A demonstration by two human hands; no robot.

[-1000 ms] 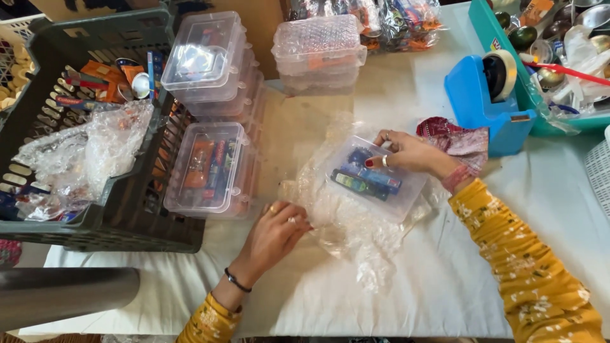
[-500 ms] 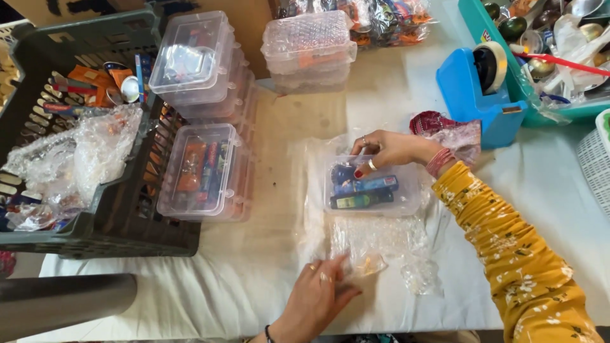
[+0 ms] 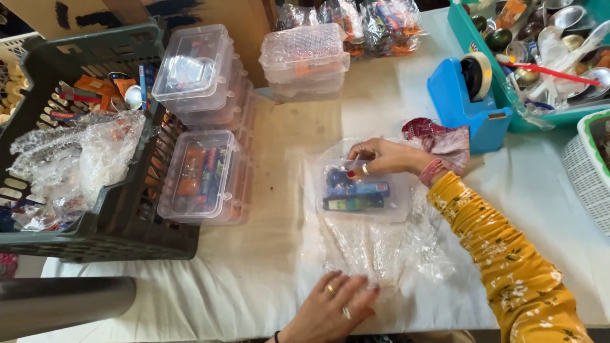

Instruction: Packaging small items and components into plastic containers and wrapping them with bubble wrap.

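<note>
The clear box [image 3: 359,190] sits on the far end of a bubble wrap sheet [image 3: 375,244], its long axis running left to right across the table [image 3: 254,279]. The right hand [image 3: 381,157] rests on the box's far edge, fingers curled onto it. The left hand [image 3: 333,308] lies well nearer the body, pressed flat with fingers spread on the wrap's near edge. A blue tape dispenser [image 3: 467,101] stands beyond the right hand; a dark crate [image 3: 95,235] lies far off to the left.

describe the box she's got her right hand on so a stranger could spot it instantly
Start at the blue tape dispenser and go down-left to the bubble wrap sheet on the white table. The clear plastic box lies on it under the right hand. Unlike the other boxes, it stands alone, unstacked.
</note>
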